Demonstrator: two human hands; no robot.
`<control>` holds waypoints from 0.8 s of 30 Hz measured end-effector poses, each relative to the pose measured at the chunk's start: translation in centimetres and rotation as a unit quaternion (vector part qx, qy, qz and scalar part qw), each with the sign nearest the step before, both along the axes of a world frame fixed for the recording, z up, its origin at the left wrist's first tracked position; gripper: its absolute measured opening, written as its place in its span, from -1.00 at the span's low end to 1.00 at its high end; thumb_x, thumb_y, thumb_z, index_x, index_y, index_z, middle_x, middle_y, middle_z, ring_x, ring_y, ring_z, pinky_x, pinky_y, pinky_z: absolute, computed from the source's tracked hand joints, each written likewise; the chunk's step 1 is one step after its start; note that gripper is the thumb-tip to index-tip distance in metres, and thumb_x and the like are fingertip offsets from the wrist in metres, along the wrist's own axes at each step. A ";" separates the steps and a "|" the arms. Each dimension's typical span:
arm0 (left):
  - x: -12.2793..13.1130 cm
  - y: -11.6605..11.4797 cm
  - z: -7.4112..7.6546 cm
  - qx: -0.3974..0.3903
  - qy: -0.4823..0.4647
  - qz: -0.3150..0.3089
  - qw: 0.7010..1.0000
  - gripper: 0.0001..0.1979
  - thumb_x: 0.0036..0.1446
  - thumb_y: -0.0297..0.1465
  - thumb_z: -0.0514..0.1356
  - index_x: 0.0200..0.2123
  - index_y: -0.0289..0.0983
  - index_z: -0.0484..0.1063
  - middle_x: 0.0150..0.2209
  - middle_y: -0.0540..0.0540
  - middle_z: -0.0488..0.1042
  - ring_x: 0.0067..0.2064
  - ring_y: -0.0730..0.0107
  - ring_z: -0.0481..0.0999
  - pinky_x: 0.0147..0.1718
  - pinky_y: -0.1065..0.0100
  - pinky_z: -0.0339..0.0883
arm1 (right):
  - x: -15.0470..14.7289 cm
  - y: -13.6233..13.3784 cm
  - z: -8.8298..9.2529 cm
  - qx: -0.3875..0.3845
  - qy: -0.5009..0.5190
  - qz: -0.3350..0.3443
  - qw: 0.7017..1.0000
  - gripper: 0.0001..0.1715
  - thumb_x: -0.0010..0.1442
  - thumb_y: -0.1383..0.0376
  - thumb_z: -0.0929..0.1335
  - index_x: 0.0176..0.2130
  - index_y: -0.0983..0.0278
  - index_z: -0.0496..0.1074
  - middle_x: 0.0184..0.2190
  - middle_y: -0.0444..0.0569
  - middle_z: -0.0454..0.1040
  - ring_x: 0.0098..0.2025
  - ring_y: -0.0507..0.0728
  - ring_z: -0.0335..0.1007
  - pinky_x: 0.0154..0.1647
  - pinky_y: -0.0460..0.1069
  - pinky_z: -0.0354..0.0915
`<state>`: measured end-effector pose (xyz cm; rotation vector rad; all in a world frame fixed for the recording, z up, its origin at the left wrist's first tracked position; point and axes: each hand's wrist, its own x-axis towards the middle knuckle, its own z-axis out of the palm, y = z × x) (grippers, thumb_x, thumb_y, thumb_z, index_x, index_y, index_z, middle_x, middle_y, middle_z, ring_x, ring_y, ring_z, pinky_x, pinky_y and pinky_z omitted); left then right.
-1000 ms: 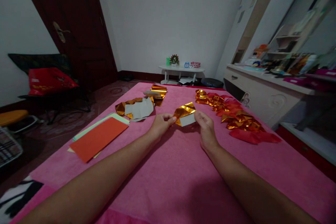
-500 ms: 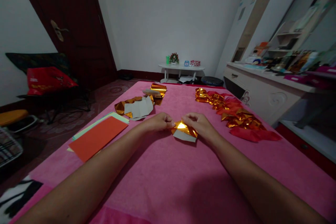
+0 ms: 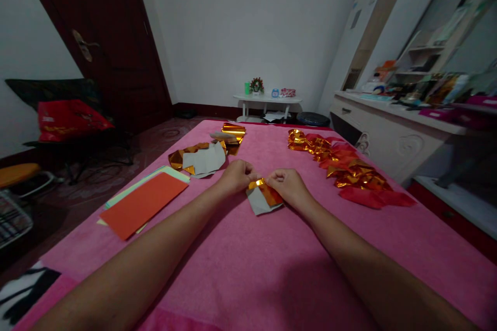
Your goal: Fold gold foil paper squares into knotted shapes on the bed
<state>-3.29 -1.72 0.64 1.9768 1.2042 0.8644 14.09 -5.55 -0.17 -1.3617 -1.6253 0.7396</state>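
Between my two hands is a small piece of gold foil paper (image 3: 273, 195), partly folded so that its pale grey backing shows toward me. My left hand (image 3: 237, 176) pinches its far left edge with thumb and fingers. At the far right edge, my right hand (image 3: 289, 184) is closed on the same paper. To the left lie pale-backed foil sheets (image 3: 205, 159) and, beyond them, a shiny gold foil roll (image 3: 234, 131). A heap of crumpled gold and red foil pieces (image 3: 357, 173) stretches along the right side.
An orange sheet (image 3: 145, 204) tops a stack of coloured paper at the left edge of the pink-covered table (image 3: 248, 279). A white dresser (image 3: 388, 124) stands close on the right. A low white table (image 3: 267, 99) is against the far wall.
The foil paper has turned and shifted slightly left, and more of its grey backing shows. My left hand has moved a little up and left; the right stays near its place.
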 end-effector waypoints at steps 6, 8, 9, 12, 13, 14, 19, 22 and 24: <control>-0.4 -0.1 0.1 0.089 0.110 0.028 0.990 -0.88 -0.12 -0.33 0.30 -0.54 -0.28 0.57 -0.61 -0.08 0.45 -0.56 0.47 0.24 -0.52 0.40 -0.06 | 0.6 0.1 -0.3 0.081 -0.166 -0.017 0.983 -0.89 -0.13 0.37 0.41 -0.46 0.23 0.51 -0.53 -0.13 0.48 -0.53 0.00 0.28 -0.53 -0.12 0.13; -0.8 0.1 0.0 0.101 0.128 0.017 0.986 -0.89 -0.10 -0.34 0.29 -0.50 -0.25 0.59 -0.54 -0.11 0.51 -0.53 0.43 0.31 -0.50 0.41 -0.01 | 0.8 0.2 -0.3 0.089 -0.165 0.007 0.982 -0.84 -0.17 0.42 0.42 -0.45 0.24 0.51 -0.51 -0.14 0.47 -0.53 -0.01 0.26 -0.53 -0.13 0.12; -1.0 0.2 0.0 0.107 0.135 0.007 0.985 -0.89 -0.09 -0.34 0.29 -0.48 -0.25 0.60 -0.51 -0.12 0.53 -0.51 0.42 0.34 -0.49 0.41 0.02 | 0.9 0.2 -0.3 0.087 -0.158 0.032 0.983 -0.84 -0.17 0.43 0.42 -0.45 0.25 0.52 -0.52 -0.14 0.46 -0.52 -0.01 0.26 -0.53 -0.13 0.12; -1.2 0.6 -0.3 0.129 0.139 -0.036 0.981 -0.86 -0.03 -0.34 0.25 -0.43 -0.25 0.61 -0.45 -0.14 0.55 -0.45 0.40 0.40 -0.45 0.43 0.10 | 1.3 0.4 -0.2 0.065 -0.138 0.124 0.981 -0.81 -0.14 0.45 0.37 -0.44 0.25 0.55 -0.54 -0.14 0.45 -0.54 -0.02 0.25 -0.54 -0.14 0.13; -1.2 0.8 -0.4 0.136 0.132 -0.052 0.981 -0.85 -0.02 -0.35 0.25 -0.42 -0.26 0.61 -0.43 -0.14 0.55 -0.44 0.40 0.41 -0.44 0.44 0.11 | 1.5 0.4 -0.1 0.055 -0.135 0.151 0.978 -0.77 -0.13 0.47 0.35 -0.43 0.25 0.56 -0.53 -0.14 0.46 -0.55 -0.03 0.25 -0.54 -0.14 0.13; -1.1 1.0 -0.5 0.142 0.121 -0.064 0.980 -0.85 -0.01 -0.35 0.24 -0.41 -0.26 0.60 -0.41 -0.13 0.55 -0.42 0.40 0.42 -0.43 0.45 0.13 | 1.6 0.3 0.1 0.045 -0.129 0.175 0.975 -0.72 -0.12 0.50 0.32 -0.42 0.25 0.57 -0.53 -0.14 0.47 -0.54 -0.03 0.26 -0.53 -0.14 0.15; -0.3 1.7 -1.2 0.154 0.106 -0.114 0.976 -0.85 0.00 -0.36 0.23 -0.39 -0.25 0.60 -0.40 -0.12 0.54 -0.40 0.39 0.43 -0.38 0.45 0.18 | 1.9 -0.4 1.4 -0.030 -0.089 0.260 0.961 -0.57 -0.16 0.54 0.22 -0.36 0.29 0.57 -0.45 -0.09 0.54 -0.42 0.04 0.41 -0.39 -0.09 0.29; 0.1 1.6 -1.2 0.162 0.122 -0.117 0.972 -0.87 -0.02 -0.39 0.26 -0.36 -0.24 0.59 -0.40 -0.11 0.52 -0.36 0.37 0.42 -0.33 0.42 0.19 | 1.9 -0.6 1.5 -0.056 -0.086 0.273 0.957 -0.58 -0.17 0.53 0.23 -0.39 0.28 0.58 -0.45 -0.09 0.55 -0.43 0.04 0.41 -0.40 -0.10 0.29; 0.3 1.2 -0.9 0.182 0.119 -0.105 0.970 -0.85 -0.06 -0.40 0.28 -0.34 -0.25 0.58 -0.36 -0.12 0.50 -0.31 0.35 0.42 -0.31 0.41 0.20 | 2.0 -0.6 1.5 -0.054 -0.091 0.273 0.956 -0.60 -0.18 0.53 0.24 -0.41 0.27 0.58 -0.47 -0.10 0.54 -0.45 0.03 0.40 -0.41 -0.11 0.28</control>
